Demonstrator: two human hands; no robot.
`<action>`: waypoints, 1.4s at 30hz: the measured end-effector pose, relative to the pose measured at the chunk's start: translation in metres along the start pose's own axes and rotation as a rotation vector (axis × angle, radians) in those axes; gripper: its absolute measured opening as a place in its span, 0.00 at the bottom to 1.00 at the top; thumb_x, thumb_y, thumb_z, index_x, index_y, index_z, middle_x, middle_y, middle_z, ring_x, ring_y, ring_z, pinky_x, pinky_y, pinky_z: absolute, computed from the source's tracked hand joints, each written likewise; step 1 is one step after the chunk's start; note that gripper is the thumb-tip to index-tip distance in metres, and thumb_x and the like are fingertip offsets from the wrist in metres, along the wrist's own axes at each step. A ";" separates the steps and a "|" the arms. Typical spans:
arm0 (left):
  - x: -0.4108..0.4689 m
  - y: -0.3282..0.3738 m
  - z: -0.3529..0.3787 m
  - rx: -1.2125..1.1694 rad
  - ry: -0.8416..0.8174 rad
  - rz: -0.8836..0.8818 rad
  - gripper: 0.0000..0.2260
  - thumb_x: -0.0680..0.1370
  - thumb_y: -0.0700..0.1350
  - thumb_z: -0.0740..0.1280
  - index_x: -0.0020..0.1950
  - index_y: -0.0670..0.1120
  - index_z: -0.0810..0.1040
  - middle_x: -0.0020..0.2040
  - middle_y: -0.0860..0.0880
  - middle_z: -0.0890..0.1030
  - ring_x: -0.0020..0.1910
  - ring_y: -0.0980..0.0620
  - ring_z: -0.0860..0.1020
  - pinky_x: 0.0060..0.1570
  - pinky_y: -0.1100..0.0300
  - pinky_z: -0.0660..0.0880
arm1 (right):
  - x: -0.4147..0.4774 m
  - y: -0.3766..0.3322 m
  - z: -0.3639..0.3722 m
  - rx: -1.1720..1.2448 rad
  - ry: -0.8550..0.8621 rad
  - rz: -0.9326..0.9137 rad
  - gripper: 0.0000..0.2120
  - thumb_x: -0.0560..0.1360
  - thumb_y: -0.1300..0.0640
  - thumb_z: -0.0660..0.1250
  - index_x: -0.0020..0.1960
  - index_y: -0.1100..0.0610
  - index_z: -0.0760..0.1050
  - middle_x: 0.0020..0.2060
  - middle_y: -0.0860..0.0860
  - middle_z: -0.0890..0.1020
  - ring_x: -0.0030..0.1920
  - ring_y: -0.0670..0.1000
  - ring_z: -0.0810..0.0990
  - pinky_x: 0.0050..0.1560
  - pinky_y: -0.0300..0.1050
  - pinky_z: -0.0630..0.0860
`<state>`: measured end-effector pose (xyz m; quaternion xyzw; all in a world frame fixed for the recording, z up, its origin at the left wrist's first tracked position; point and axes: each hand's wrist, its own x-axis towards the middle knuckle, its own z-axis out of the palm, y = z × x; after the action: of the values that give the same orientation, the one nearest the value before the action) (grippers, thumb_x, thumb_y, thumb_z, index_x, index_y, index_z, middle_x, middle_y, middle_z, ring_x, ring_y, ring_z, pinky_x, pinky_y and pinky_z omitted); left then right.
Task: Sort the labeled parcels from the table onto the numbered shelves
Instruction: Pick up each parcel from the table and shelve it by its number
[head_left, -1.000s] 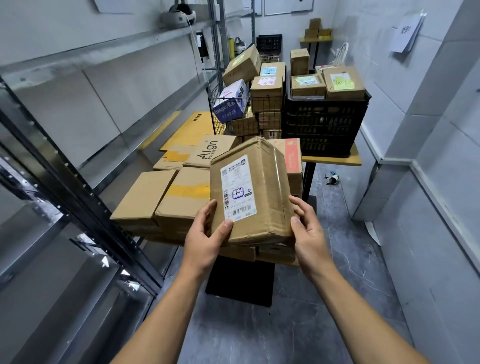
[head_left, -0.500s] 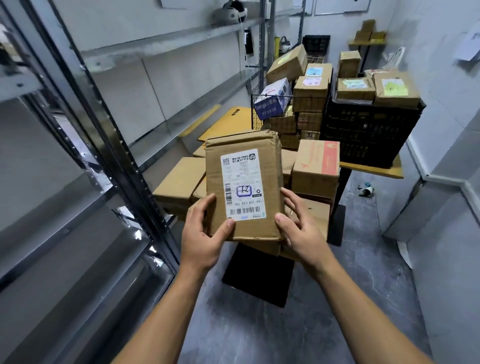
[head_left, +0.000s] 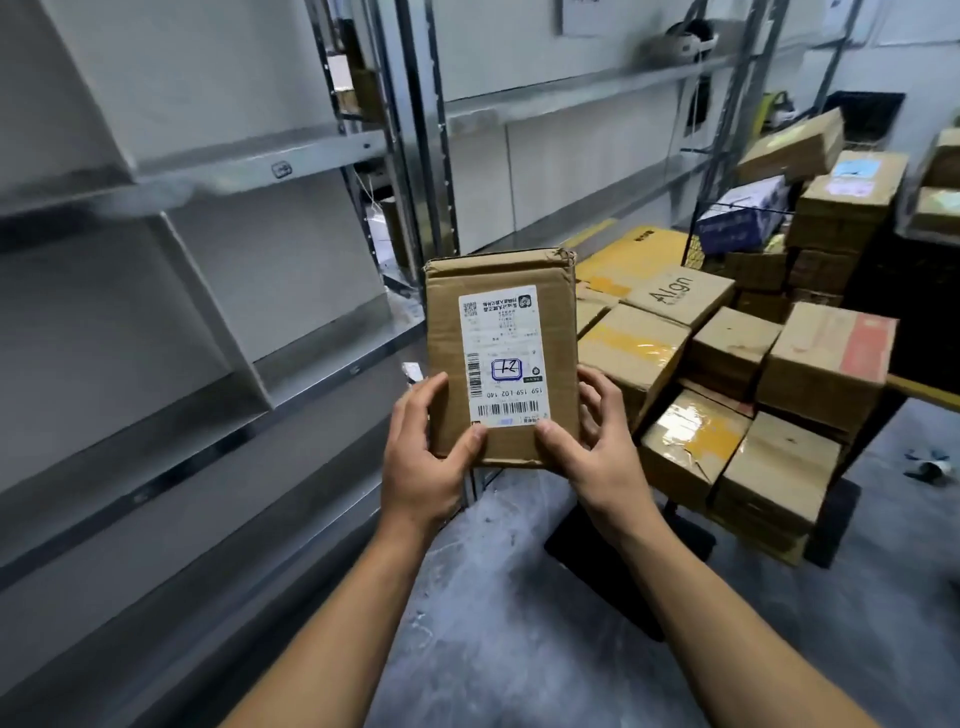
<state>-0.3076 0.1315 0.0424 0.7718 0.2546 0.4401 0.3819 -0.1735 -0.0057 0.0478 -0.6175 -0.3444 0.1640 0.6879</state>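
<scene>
I hold a flat brown cardboard parcel (head_left: 556, 322) upright in front of me, its white shipping label facing me with a blue handwritten number in a box. My left hand (head_left: 421, 457) grips its lower left edge, thumb on the front. My right hand (head_left: 592, 441) grips the lower right corner, thumb on the label's bottom. Grey metal shelves (head_left: 249, 161) stand to the left and behind the parcel. More brown parcels (head_left: 826, 353) lie piled on the table at the right.
A box marked "Align" (head_left: 675, 296) and yellow flat cartons sit in the pile. A wire basket (head_left: 748, 228) and a dark crate with more boxes stand behind. A helmet-like object (head_left: 685, 41) rests on an upper shelf. Grey concrete floor below.
My view has turned left toward the shelves. The parcel has come away from the pile and stands more upright, and both hands have shifted to its bottom corners.
</scene>
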 end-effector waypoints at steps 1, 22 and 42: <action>-0.006 -0.001 -0.017 0.022 0.024 -0.004 0.28 0.71 0.52 0.73 0.70 0.58 0.70 0.66 0.54 0.73 0.65 0.57 0.73 0.63 0.48 0.75 | -0.006 -0.003 0.015 0.018 -0.025 -0.006 0.30 0.73 0.54 0.75 0.68 0.38 0.66 0.60 0.37 0.77 0.63 0.43 0.78 0.63 0.55 0.78; -0.152 0.007 -0.341 0.532 0.350 -0.275 0.24 0.77 0.49 0.70 0.73 0.52 0.69 0.68 0.52 0.72 0.62 0.58 0.71 0.61 0.58 0.70 | -0.135 -0.030 0.303 0.233 -0.512 0.095 0.29 0.71 0.50 0.74 0.67 0.39 0.65 0.63 0.48 0.78 0.64 0.48 0.78 0.62 0.62 0.78; -0.238 -0.054 -0.576 1.288 0.150 -0.969 0.25 0.79 0.57 0.63 0.75 0.55 0.63 0.70 0.51 0.70 0.68 0.47 0.68 0.66 0.49 0.68 | -0.179 -0.023 0.569 0.236 -1.028 0.053 0.31 0.74 0.48 0.74 0.70 0.38 0.61 0.63 0.39 0.74 0.65 0.46 0.75 0.65 0.58 0.77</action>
<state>-0.9285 0.2000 0.0674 0.6126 0.7892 0.0432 -0.0076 -0.6901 0.2928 0.0211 -0.3843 -0.6009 0.5006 0.4905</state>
